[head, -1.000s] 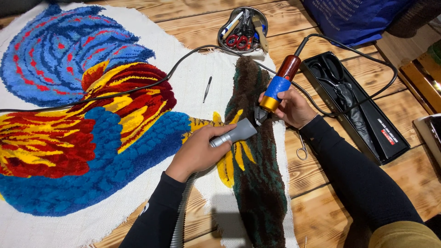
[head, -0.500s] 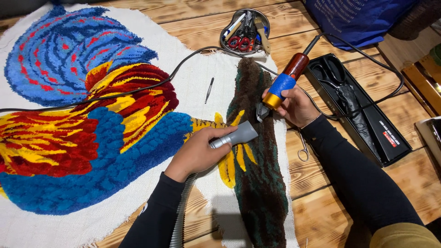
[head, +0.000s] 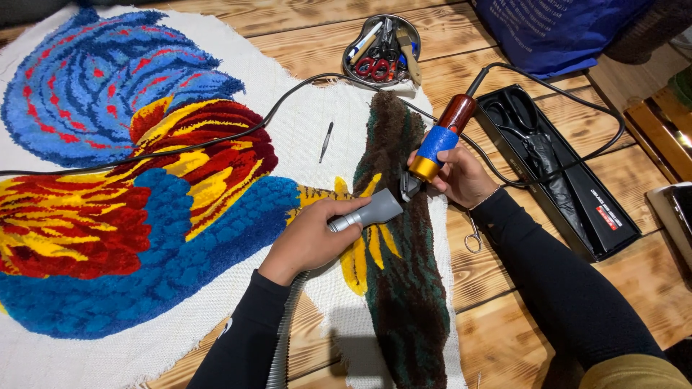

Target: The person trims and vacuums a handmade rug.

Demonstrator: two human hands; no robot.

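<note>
Tufted rug (head: 180,216) lay on wooden floor (head: 504,288) | our left hand (head: 306,241) gripped grey vacuum nozzle (head: 367,212) | right hand (head: 461,176), at 2 o'clock, clasped corded trimmer (head: 440,140), now tipped more upright than before; blade on dark pile.

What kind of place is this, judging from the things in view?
Probably a craft workspace for rug making, set up on a wooden plank floor. A colourful tufted rug lies spread out, the right hand holds a corded electric trimmer, the left hand a grey vacuum nozzle, and a metal tray of scissors sits nearby.
</note>
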